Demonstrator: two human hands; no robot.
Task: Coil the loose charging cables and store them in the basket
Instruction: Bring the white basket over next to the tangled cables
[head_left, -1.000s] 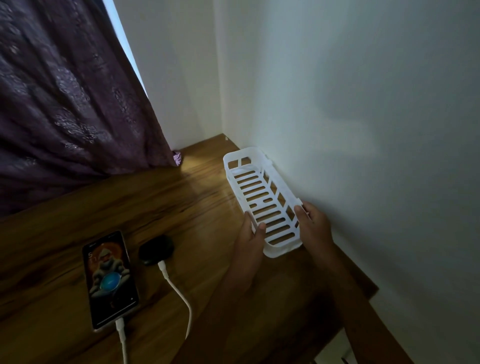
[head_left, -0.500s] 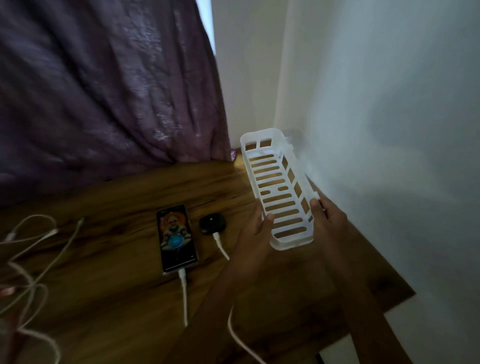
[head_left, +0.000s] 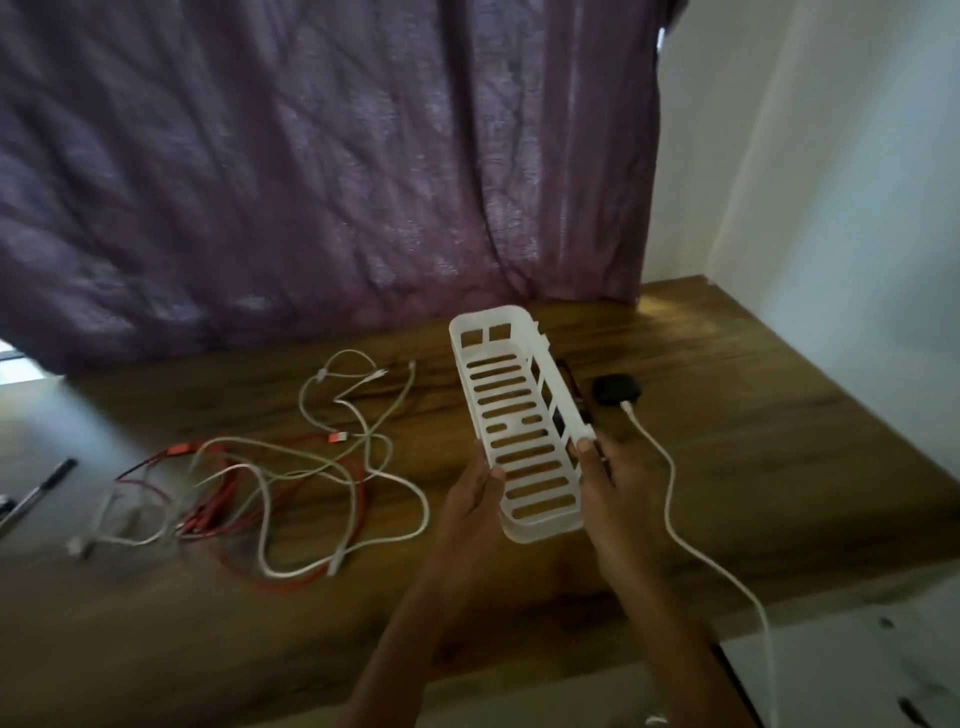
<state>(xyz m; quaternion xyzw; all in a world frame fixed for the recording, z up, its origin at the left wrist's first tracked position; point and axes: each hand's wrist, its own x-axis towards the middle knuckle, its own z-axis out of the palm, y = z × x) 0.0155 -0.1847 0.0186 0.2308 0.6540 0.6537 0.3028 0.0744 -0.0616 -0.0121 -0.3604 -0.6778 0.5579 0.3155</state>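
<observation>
Head camera shows the white slotted basket (head_left: 543, 525) held up over the bench (head_left: 779, 426), tilted, near its middle and just right of the loose cables (head_left: 265, 491). The left hand (head_left: 470, 501) grips its left long side, thumb over the rim. The right hand (head_left: 613, 483) grips the right side the same way. Nothing lies in it yet.

What worries me, standing here, is the white lead (head_left: 670, 499). It runs from a black puck (head_left: 617, 391) past the right hand and off the bench's front edge. If the basket or a wrist catches it on the way down, the puck likely gets dragged.

The heap is snarled, red through white. Pulling one end hard would probably tighten it rather than free it.

The basket is narrow and its floor is all slots. Wide coils may spring out, and plugs may poke through. Set down on the heap, it would pin the cables.

Counting:
- one basket, two hands, and one puck with one lead in it
- one red cable (head_left: 213, 499), I think
- several white cables (head_left: 423, 512), going by the plug ends, though I cannot separate them
- one pen (head_left: 39, 493) at the left edge, perhaps another cut off beside it
</observation>
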